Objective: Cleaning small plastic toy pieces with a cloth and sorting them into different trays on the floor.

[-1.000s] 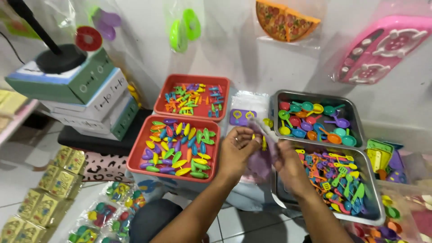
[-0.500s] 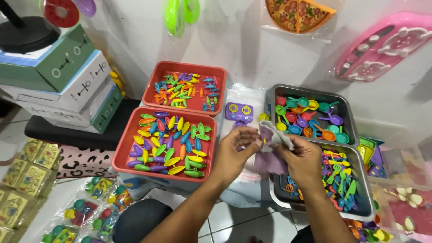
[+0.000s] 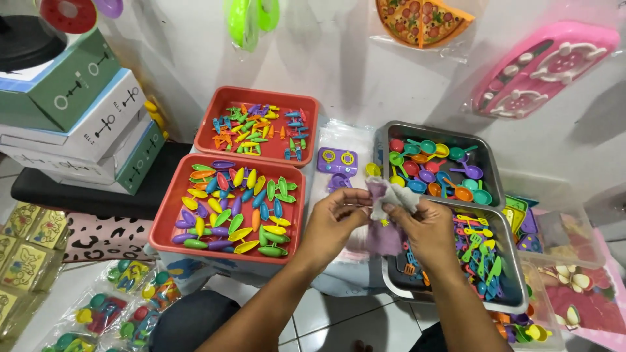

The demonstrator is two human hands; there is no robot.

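**Both hands pinching a small plastic bag between toy-filled trays**

White wall (image 3: 339, 72) is backing the scene, with a packaged toy pizza (image 3: 420, 19) and a pink toy stove (image 3: 544, 65) hanging on it. Below, two red trays are sitting side by side: the far red tray (image 3: 257, 127) is holding tiny mixed-colour pieces, the near red tray (image 3: 228, 207) is holding colourful leaf-shaped pieces. To the right, a far metal tray (image 3: 443, 166) is carrying toy pans and ladles, and a near metal tray (image 3: 482, 261) is carrying toy spatulas. A purple toy cooktop (image 3: 337, 160) is lying between the red and metal trays.

The left hand (image 3: 332, 225) and the right hand (image 3: 427, 228) are meeting over the near metal tray's left edge, fingertips pressed together on the crumpled top of a clear plastic bag (image 3: 386, 215) with something purple inside it. Stacked boxes (image 3: 85, 111) are standing at far left.
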